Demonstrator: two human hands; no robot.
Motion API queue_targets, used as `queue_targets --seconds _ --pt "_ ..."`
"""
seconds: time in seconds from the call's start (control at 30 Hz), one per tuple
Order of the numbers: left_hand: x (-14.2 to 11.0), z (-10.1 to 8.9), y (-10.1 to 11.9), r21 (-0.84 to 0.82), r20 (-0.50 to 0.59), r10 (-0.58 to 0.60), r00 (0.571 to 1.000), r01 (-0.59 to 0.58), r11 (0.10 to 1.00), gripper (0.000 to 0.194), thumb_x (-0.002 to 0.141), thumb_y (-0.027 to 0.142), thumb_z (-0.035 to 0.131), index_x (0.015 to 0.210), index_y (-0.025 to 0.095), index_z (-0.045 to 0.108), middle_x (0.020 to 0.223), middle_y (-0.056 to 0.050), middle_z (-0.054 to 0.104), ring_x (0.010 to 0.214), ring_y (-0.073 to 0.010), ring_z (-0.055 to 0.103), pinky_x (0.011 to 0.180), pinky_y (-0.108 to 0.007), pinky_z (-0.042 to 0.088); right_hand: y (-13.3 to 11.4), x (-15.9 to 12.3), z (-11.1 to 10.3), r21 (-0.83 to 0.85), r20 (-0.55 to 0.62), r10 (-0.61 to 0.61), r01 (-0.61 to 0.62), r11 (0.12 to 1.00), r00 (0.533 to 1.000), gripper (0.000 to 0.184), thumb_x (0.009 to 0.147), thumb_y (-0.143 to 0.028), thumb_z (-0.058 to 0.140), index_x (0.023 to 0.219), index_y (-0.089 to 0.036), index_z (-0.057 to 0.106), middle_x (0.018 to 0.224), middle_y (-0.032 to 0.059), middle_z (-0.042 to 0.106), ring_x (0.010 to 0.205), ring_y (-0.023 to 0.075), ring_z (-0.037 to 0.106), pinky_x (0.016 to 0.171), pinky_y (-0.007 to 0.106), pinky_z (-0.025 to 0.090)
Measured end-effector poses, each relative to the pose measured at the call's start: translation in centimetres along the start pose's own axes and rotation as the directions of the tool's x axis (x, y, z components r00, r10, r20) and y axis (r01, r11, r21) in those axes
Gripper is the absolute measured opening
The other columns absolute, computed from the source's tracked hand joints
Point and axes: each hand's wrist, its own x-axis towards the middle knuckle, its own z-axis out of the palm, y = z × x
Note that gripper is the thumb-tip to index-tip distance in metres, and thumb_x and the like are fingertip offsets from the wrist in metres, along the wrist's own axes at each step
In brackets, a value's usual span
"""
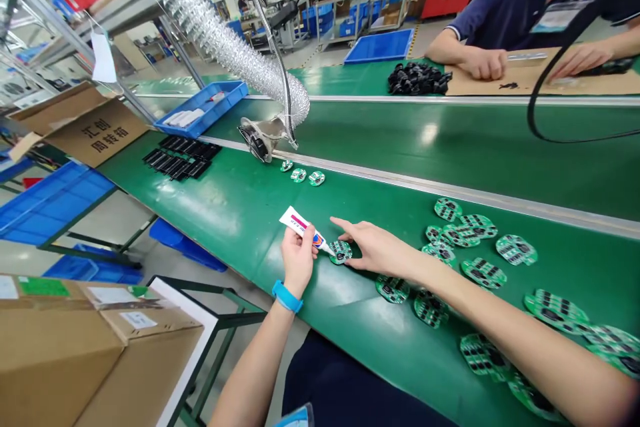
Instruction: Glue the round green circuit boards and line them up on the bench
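Note:
My left hand (298, 255), with a blue wristband, is closed around a small white glue tube (301, 223). The tube's nozzle touches a round green circuit board (341, 252) lying on the green bench (240, 207). My right hand (373, 247) rests on that same board, pressing it down with the fingers, index finger stretched out to the left. Several more round green boards (463, 240) lie spread to the right, some under my right forearm. Three boards (300, 175) sit in a row farther back near the duct.
A silver flexible duct (215, 33) ends in a fan (257, 143) over the bench. Black parts (180, 157), a blue tray (203, 107) and cardboard boxes (80, 123) are left. Across the conveyor, another person's hands (483, 63) rest on cardboard beside black parts (417, 78).

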Motion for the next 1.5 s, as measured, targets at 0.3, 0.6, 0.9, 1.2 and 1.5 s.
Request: queue_targets --seconds 0.3,0.6,0.9,1.2,1.5 --pt "-0.2 0.5 -0.7 0.063 -0.033 0.017 0.999 -0.015 0.998 0.044 0.085 0.058 0.065 0.093 0.016 0.059 0.071 -0.002 0.065 0.048 -0.0089 0.055 0.043 -0.019 0.044 -0.3 0.2 -0.2 -0.045 0.032 -0.001 0.002 0.999 0.999 0.09 0.079 -0.023 0.075 0.156 -0.016 0.028 0.119 0.0126 0.071 0.115 0.0316 0.06 0.092 0.041 0.05" --pt "-0.2 0.5 -1.3 0.091 -0.013 0.028 1.0 -0.026 0.995 0.04 0.088 0.056 0.063 0.092 0.017 0.059 0.071 -0.001 0.065 0.049 -0.0092 0.054 0.044 -0.02 0.043 -0.4 0.2 -0.3 -0.043 0.031 -0.016 0.017 0.999 0.999 0.087 0.079 -0.022 0.074 0.154 -0.017 0.03 0.12 0.0121 0.071 0.115 0.0325 0.061 0.093 0.043 0.05" --pt "0.3 0.6 -1.6 0.157 -0.025 0.077 0.997 -0.072 0.985 0.036 0.089 0.054 0.063 0.092 0.018 0.061 0.072 -0.001 0.066 0.053 -0.0112 0.057 0.051 -0.022 0.044 -0.2 0.0 -0.1 -0.058 0.035 -0.023 0.025 0.998 0.999 0.086 0.079 -0.023 0.073 0.154 -0.017 0.029 0.119 0.0134 0.07 0.115 0.0334 0.061 0.092 0.044 0.05" --pt "0.9 0.7 -2.5 0.23 -0.02 0.142 0.99 -0.134 0.964 0.031 0.092 0.05 0.061 0.091 0.02 0.06 0.073 -0.001 0.065 0.057 -0.0125 0.057 0.056 -0.023 0.043 0.0 -0.2 0.1 -0.052 0.028 -0.043 0.045 0.998 0.999 0.084 0.08 -0.023 0.071 0.153 -0.018 0.03 0.121 0.0127 0.07 0.114 0.0331 0.062 0.092 0.044 0.051" --pt "-0.4 1.2 -2.1 0.169 0.008 0.135 0.991 -0.134 0.977 0.033 0.091 0.052 0.062 0.096 0.02 0.063 0.079 -0.003 0.068 0.061 -0.0139 0.06 0.06 -0.025 0.047 -0.4 -0.1 -0.3 -0.043 0.041 -0.027 0.029 0.999 0.999 0.087 0.08 -0.022 0.071 0.154 -0.019 0.027 0.123 0.011 0.07 0.117 0.0336 0.06 0.093 0.045 0.05"
